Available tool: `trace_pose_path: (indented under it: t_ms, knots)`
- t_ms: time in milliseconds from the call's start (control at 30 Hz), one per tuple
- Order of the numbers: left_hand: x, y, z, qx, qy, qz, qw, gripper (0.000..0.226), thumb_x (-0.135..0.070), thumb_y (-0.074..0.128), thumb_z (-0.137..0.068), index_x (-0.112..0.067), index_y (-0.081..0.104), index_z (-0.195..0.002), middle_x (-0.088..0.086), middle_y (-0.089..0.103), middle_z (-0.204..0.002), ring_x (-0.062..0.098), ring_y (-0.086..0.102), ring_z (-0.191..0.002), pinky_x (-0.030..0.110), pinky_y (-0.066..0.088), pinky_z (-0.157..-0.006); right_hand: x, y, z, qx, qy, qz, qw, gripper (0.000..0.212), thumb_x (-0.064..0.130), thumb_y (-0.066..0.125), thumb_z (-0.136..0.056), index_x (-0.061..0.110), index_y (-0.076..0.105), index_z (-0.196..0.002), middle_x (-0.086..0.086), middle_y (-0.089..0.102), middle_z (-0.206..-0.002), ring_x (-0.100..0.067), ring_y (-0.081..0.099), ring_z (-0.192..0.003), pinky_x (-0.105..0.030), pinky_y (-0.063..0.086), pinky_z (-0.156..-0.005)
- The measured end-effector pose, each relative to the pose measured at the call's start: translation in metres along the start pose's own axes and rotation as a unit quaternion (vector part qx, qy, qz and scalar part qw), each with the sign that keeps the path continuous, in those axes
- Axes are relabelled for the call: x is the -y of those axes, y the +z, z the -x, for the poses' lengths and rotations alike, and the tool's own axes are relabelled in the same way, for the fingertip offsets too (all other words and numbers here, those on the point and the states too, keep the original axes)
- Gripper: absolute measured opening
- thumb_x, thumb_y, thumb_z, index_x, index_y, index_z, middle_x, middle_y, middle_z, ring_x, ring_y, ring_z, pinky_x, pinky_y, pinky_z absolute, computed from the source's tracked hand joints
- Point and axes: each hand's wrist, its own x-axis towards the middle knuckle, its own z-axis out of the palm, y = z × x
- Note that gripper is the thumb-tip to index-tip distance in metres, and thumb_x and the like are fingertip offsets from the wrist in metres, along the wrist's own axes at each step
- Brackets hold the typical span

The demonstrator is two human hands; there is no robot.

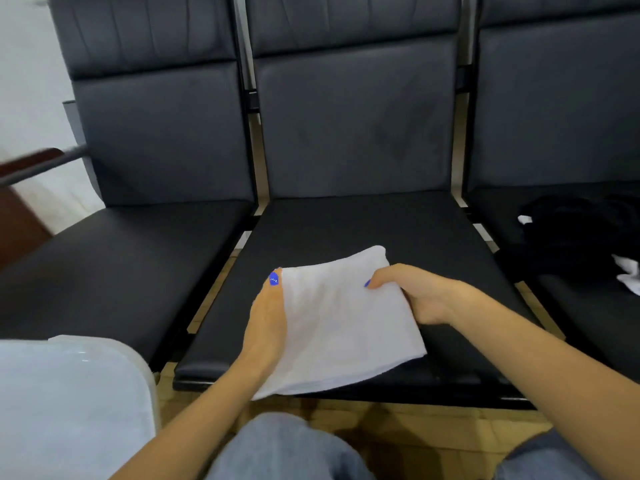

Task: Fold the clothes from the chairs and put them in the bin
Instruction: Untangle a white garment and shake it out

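Note:
A folded white cloth [341, 327] is held just above the front of the middle black chair seat [363, 223]. My left hand [268, 320] grips its left edge, thumb on top. My right hand [412, 294] grips its right edge with the thumb pinched over the fabric. A clear plastic bin [72, 393] stands at the lower left, in front of the left chair. A heap of black clothes [581, 233] with a bit of white fabric [628, 275] lies on the right chair seat.
Three black padded chairs stand side by side with narrow gaps between the seats. A dark wooden armrest [31, 164] juts out at the far left. My knees in blue jeans [287, 448] are at the bottom, over a yellowish floor.

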Motion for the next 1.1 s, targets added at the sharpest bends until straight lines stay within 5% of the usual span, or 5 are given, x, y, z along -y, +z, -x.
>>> trace_pose_path:
  t_ms: [333, 500, 633, 867, 1100]
  knots:
    - [0.009, -0.042, 0.070, -0.077, -0.033, 0.394, 0.915, 0.059, -0.054, 0.031, -0.099, -0.023, 0.031, -0.149, 0.000, 0.039, -0.151, 0.020, 0.039, -0.137, 0.034, 0.033, -0.107, 0.050, 0.132, 0.060, 0.094, -0.110, 0.075, 0.987, 0.039, 0.019, 0.064, -0.081, 0.017, 0.055, -0.118, -0.010, 0.068, -0.102, -0.025, 0.066, -0.092, -0.036, 0.054, -0.073]
    - [0.032, -0.105, 0.114, 0.055, -0.129, 0.616, 0.775, 0.058, -0.070, 0.044, -0.087, -0.023, 0.071, -0.107, -0.001, 0.073, -0.104, 0.021, 0.070, -0.091, 0.033, 0.057, -0.077, 0.055, 0.206, 0.096, 0.186, -0.129, 0.140, 0.964, 0.016, 0.018, 0.059, -0.082, 0.019, 0.060, -0.098, -0.002, 0.072, -0.074, -0.018, 0.070, -0.068, -0.031, 0.056, -0.067]
    - [0.077, -0.149, 0.158, -0.064, -0.051, 0.683, 0.726, 0.049, -0.056, 0.044, -0.094, -0.021, 0.075, -0.078, -0.007, 0.068, -0.070, 0.007, 0.064, -0.061, 0.019, 0.054, -0.057, 0.040, 0.261, 0.103, 0.257, -0.092, 0.140, 0.952, 0.031, 0.017, 0.059, -0.065, 0.013, 0.065, -0.096, -0.007, 0.074, -0.082, -0.022, 0.070, -0.070, -0.035, 0.057, -0.074]
    - [0.149, -0.225, 0.253, -0.137, -0.032, 0.675, 0.724, 0.090, -0.059, 0.079, -0.063, -0.019, 0.051, -0.139, 0.006, 0.047, -0.145, 0.025, 0.053, -0.125, 0.041, 0.040, -0.106, -0.051, 0.339, 0.044, 0.277, 0.079, 0.136, 0.948, 0.031, 0.006, 0.062, -0.064, 0.007, 0.071, -0.093, -0.017, 0.072, -0.097, -0.030, 0.070, -0.083, -0.039, 0.055, -0.080]
    - [0.218, -0.268, 0.343, -0.316, -0.151, 0.607, 0.713, 0.024, -0.030, 0.079, -0.062, -0.011, 0.080, -0.077, 0.014, 0.073, -0.096, 0.032, 0.072, -0.078, 0.043, 0.054, -0.078, -0.168, 0.401, 0.005, 0.423, 0.182, 0.372, 0.806, 0.045, -0.002, 0.057, -0.084, 0.026, 0.055, -0.119, -0.008, 0.066, -0.116, -0.030, 0.065, -0.100, -0.047, 0.057, -0.082]
